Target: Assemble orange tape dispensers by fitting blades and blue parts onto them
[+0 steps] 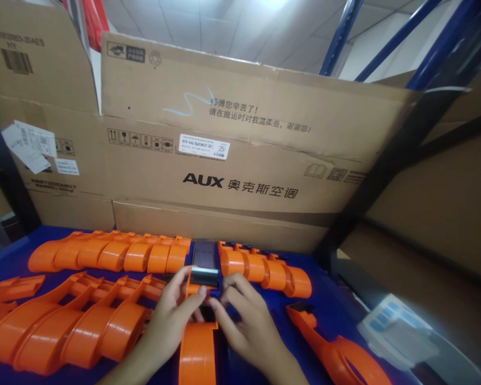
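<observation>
Orange dispenser (198, 353): likely light, stiff; hold behind teeth (204, 270). Left hand (169, 313) clamped on it; right hand (251, 315), cannot tell.

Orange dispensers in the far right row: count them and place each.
4, running rightward beyond the right hand: the leftmost dispenser, the second dispenser, the third dispenser and the rightmost dispenser. Others may be hidden.

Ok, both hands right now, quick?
Left hand: closed on the orange plastic tape dispenser with serrated metal blade.
Right hand: fingers curled beside it; grip cannot be told.
</observation>
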A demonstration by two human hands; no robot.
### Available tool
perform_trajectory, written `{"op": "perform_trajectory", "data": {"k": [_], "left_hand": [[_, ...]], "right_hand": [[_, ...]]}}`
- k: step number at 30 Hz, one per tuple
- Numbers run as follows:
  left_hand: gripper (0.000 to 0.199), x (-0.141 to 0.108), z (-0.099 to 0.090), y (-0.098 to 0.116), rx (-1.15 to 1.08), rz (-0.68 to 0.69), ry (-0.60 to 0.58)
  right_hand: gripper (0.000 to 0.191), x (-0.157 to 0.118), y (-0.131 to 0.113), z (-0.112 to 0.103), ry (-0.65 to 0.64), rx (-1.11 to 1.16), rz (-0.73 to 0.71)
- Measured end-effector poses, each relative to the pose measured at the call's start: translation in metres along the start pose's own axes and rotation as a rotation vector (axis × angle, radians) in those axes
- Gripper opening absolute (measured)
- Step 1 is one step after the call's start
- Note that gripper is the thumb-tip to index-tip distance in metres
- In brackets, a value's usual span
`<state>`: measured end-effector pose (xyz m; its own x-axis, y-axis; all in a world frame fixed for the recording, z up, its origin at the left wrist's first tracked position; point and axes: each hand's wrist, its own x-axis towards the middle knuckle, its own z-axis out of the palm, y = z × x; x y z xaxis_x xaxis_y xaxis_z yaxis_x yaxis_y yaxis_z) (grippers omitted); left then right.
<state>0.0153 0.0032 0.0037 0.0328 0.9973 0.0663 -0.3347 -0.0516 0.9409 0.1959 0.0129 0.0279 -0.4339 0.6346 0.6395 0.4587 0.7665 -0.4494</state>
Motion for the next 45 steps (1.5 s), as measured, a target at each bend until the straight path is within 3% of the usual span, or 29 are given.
{"op": "perform_trajectory", "data": {"k": [3, 6, 11, 15, 23, 29, 32, 35, 39, 45], "left_hand": [[0.039, -0.002, 0.003, 0.006, -0.064, 0.009, -0.029], [0.05, -0.007, 0.004, 0.011, -0.091, 0.006, -0.03], [0.087, -0.017, 0.003, 0.012, -0.201, -0.198, -0.267], [0.101, -0.024, 0.0, 0.009, -0.238, -0.263, -0.391], [0.065, -0.025, 0.009, 0.021, -0.148, -0.202, -0.225], [0.065, -0.022, 0.006, 0.019, -0.129, -0.182, -0.216], [0.064, -0.017, 0.001, 0.012, -0.161, -0.228, -0.238], [0.059, -0.008, -0.004, 0.01, -0.273, -0.237, -0.207], [0.058, 0.0, -0.008, 0.018, -0.431, -0.248, -0.083], [0.059, -0.006, -0.002, 0.025, -0.467, -0.241, -0.079]], "right_hand": [[0.022, -0.002, -0.003, -0.006, 0.069, 0.127, 0.051], [0.014, -0.003, -0.005, -0.009, 0.144, 0.305, 0.198], [0.05, 0.002, -0.016, -0.011, -0.051, 0.697, 0.369], [0.054, 0.005, -0.021, -0.009, -0.08, 0.797, 0.365], [0.028, 0.002, -0.017, 0.01, 0.017, 0.627, 0.424], [0.025, 0.004, -0.019, 0.009, 0.002, 0.65, 0.407], [0.026, 0.004, -0.015, 0.003, -0.005, 0.496, 0.392], [0.033, 0.003, -0.009, -0.007, 0.024, 0.145, 0.342], [0.035, -0.002, -0.011, -0.015, -0.1, -0.234, 0.187], [0.032, -0.008, -0.025, -0.005, -0.264, -0.35, 0.133]]}}
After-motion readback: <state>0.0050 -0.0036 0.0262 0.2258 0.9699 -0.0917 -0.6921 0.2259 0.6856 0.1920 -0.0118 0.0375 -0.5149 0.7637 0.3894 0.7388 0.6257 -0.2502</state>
